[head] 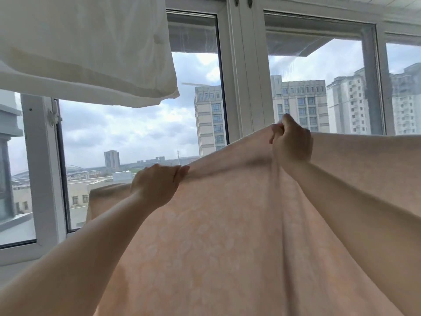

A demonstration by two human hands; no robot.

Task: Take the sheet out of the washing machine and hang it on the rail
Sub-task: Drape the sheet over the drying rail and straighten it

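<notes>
We see a pale peach sheet (227, 236) with a faint floral print held up in front of a row of windows (319, 87). It fills the lower middle and right of the view. Its bottom runs off the lower edge, so we cannot tell how far it hangs.

The left hand (157, 184) grips the sheet's upper edge, fingers curled over the fold and the thumb hidden behind the cloth. The right hand (291, 142) is higher and further right. It pinches a bunched ridge of the sheet, fingers closed tightly on it, and folds fall from that grip. Both forearms reach up from the bottom corners and are cut off there.

To the left of the left hand, a corner of the sheet droops behind the arm. To the right of the right hand, the top edge runs nearly level to the frame's border. We cannot make out whether a rail lies beneath that edge, since the cloth covers whatever carries it.

At the upper left hangs a white padded item (86, 46), like a pillow or duvet; its top is cut off. Beyond the glass stand pale tower blocks (300, 103) under a cloudy sky.
</notes>
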